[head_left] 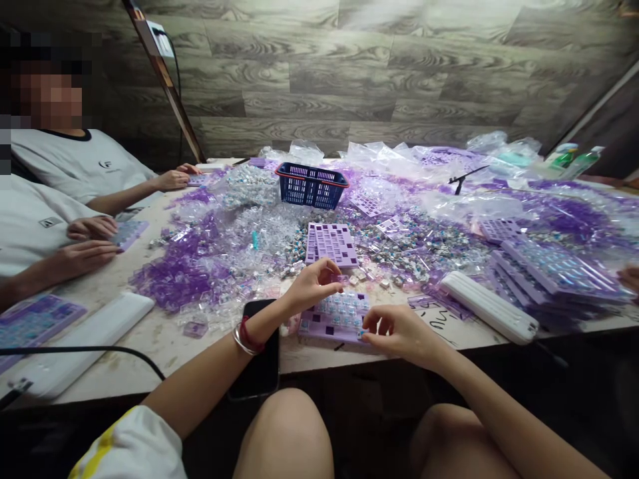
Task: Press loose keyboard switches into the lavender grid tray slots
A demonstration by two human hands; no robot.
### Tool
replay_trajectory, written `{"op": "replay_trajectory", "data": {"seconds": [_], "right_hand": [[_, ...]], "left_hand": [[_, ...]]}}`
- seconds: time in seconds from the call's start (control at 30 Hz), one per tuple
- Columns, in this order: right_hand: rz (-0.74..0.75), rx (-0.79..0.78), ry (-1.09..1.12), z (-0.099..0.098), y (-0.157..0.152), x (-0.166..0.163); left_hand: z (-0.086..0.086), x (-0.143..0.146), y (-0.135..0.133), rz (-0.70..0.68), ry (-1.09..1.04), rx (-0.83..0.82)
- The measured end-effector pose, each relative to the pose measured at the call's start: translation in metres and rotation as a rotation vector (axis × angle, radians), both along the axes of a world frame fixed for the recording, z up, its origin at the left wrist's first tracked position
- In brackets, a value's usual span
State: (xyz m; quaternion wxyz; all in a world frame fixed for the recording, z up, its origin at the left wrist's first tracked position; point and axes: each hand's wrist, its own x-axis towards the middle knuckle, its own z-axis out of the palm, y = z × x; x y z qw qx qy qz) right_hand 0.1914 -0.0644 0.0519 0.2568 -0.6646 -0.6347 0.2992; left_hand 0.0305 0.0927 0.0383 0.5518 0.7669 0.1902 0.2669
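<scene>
A light purple keyboard (319, 330) lies at the table's front edge, its rows filled with blue-and-white switches under clear caps. A few dark square openings show in it. My left hand (314, 289) hovers over its upper left side, thumb and forefinger bent together around something too small to make out. My right hand (404, 332) is at the keyboard's right end, with thumb and forefinger pinched by a small bluish piece that they partly hide. Behind the keyboard, purple keyboard frames (332, 245) with rows of open slots rest on a heap of loose switches (404, 249).
Clear keycaps (249, 236) and purple keycaps (184, 273) are heaped left. A dark blue basket (312, 186) stands behind. White lamp bars (489, 306) and stacked keyboards (554, 273) lie right. A phone (257, 352) sits under my left forearm. Two co-workers sit left; another hand shows right.
</scene>
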Motion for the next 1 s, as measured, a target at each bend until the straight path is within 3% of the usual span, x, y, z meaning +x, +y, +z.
{"op": "replay_trajectory", "data": {"seconds": [0.23,0.37,0.63,1.0], "right_hand": [[-0.005,-0.005,-0.013,0.0,0.002,-0.002],[-0.006,0.006,-0.019,0.001,0.002,-0.002],[-0.03,0.296,0.109,0.009,-0.003,0.003],[0.034,0.165,0.005,0.001,-0.005,0.005]], "left_hand": [[0.0,0.0,-0.001,-0.003,-0.005,0.026],[0.003,-0.001,-0.004,-0.075,0.017,0.005],[0.013,0.0,-0.02,-0.265,0.011,0.267],[0.004,-0.001,-0.021,-0.436,0.071,0.624]]}}
